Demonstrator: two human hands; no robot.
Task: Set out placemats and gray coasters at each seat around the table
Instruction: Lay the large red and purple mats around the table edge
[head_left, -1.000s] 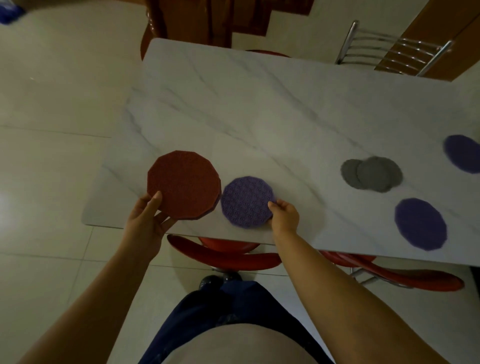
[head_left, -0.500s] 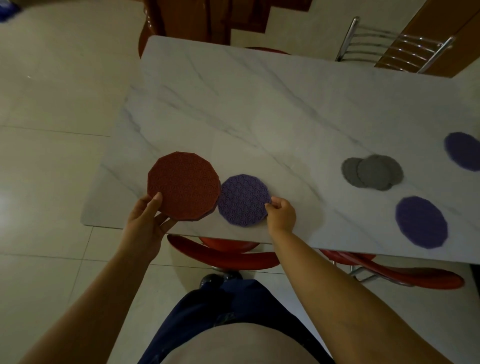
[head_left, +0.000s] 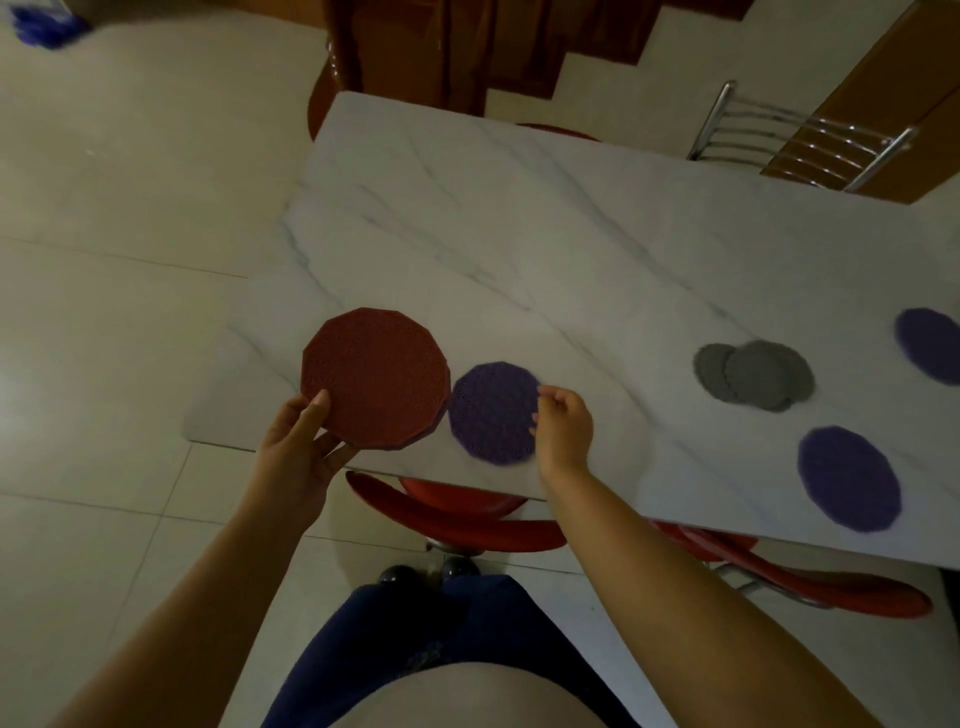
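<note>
The mat (head_left: 493, 413) pinched by the right hand (head_left: 563, 426) is best laid flat at the table (head_left: 519, 234) edge, the stack (head_left: 374, 376) gripped by the left hand (head_left: 298, 452).

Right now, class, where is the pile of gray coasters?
In the head view the gray coasters lie overlapped on the right of the table, left of the far purple mat and beyond the near purple mat.

Glossy marble-look table (head_left: 519, 223); matt, textured woven purple placemat (head_left: 493, 413); chrome metal chair (head_left: 800, 140).
</note>
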